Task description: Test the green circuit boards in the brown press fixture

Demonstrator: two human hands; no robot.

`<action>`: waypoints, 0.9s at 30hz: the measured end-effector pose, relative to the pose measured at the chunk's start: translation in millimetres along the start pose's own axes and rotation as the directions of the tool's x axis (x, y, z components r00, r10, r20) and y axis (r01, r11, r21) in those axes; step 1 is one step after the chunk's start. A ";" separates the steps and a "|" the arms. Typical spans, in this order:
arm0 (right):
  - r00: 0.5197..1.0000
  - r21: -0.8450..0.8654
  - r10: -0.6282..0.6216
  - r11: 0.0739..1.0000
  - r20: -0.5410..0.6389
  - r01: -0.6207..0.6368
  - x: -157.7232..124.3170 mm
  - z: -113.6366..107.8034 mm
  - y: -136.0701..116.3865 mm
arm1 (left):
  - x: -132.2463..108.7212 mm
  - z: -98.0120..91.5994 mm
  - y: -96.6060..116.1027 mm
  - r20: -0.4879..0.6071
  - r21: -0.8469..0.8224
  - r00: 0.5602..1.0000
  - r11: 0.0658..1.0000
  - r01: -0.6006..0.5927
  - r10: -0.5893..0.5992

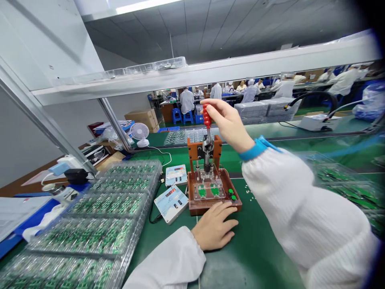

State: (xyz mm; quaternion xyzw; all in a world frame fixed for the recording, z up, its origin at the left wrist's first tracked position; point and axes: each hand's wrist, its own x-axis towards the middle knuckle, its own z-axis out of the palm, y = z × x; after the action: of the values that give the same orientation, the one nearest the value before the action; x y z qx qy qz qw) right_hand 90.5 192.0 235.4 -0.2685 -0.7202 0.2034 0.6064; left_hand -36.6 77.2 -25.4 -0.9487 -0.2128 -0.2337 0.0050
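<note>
My right hand [226, 122] is wrapped round the red handle [206, 116] of a toggle clamp, which points straight up. That clamp belongs to a brown test fixture [192, 206] with an orange upright frame. Two green circuit boards [214, 190] sit side by side under a clear plate in the fixture. At the fixture's front edge lies my left hand [215, 226], palm down with its fingers spread. Two green buttons [232, 194] are on the fixture's right side, beyond the left fingertips. A blue band circles my right wrist.
Left of the fixture are two white meter boxes [171, 202] with red digits. A large clear tray of circuit boards [90, 224] fills the left side; more trayed boards [349, 184] lie at right. A small fan [140, 132] stands behind. A shelf [210, 72] crosses overhead.
</note>
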 end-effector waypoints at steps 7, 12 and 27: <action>0.933 -0.306 -0.360 0.885 0.030 0.351 -97.1 -2.8 -25.6 | 0.8 -1.1 -0.1 0.015 0.030 1.000 1.000 -0.003 0.002; 0.911 -0.283 -0.412 0.877 -0.026 0.389 -123.0 6.7 -1.7 | 2.7 -4.0 1.1 0.032 0.037 0.999 0.999 -0.001 0.000; 0.961 -0.044 -0.253 0.967 -0.114 0.249 -161.2 29.2 30.3 | 7.0 -4.2 1.1 0.008 0.035 1.000 0.999 -0.008 0.007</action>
State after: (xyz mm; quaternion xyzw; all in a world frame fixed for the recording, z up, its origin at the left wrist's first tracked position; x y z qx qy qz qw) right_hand 85.4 114.3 88.1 -0.1954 -0.7140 0.0981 0.6652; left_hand -32.5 78.5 -18.4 -0.9502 -0.2133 -0.2263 0.0219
